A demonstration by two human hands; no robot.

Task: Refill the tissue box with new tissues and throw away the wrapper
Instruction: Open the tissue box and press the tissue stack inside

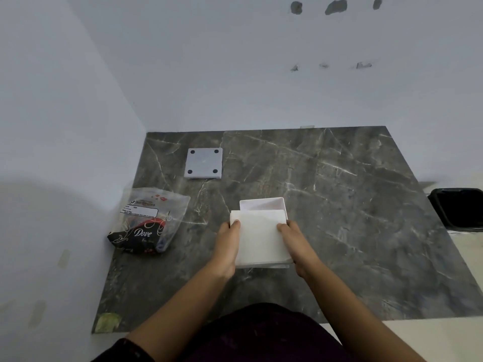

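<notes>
A dark grey marble counter [339,205] with pale veins fills a corner between two white walls, and nothing lies between the hands and the box. Near the back left rests a white square lid [203,163], underside up, with four dark round feet at its corners. At the left edge sits the clear plastic wrapper [150,220], crumpled and open, its lower part dark with red swirls and the word "Dove" in white script; a white label panel higher up carries print too small to read. Off the counter's right edge, a black-lined bin [460,209] is partly in view. The white tissue box [264,203] stands open near the counter's middle. The stack of tissues [258,239] is held over the box's near side, the left hand [226,250] and right hand [295,246] each clasping one side edge, fingers curled around it
</notes>
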